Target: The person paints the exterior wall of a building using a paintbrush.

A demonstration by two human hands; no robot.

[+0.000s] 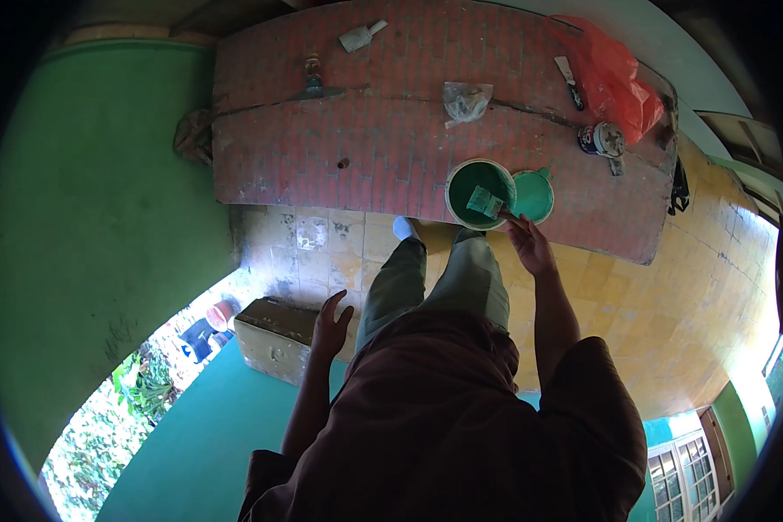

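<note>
My right hand [532, 247] grips the handle of a wide paintbrush [485, 203]. The bristles, coated in green, are over the mouth of a round bucket [451, 197] with green paint inside; whether they touch the paint I cannot tell. Against the bucket's right side lies a round green-smeared lid [536, 197]. Both rest at the near edge of a red brick-patterned table [391, 165]. My left hand [331, 325] hangs at my left side, fingers apart and holding nothing, with a box [274, 335] on the floor beyond it.
On the table are a clear plastic bag [467, 103], a small bottle [313, 73], a pale scraper-like tool [363, 36], a putty knife [571, 83], a can [602, 139] and a red plastic bag [613, 78]. A green wall [96, 217] stands at left.
</note>
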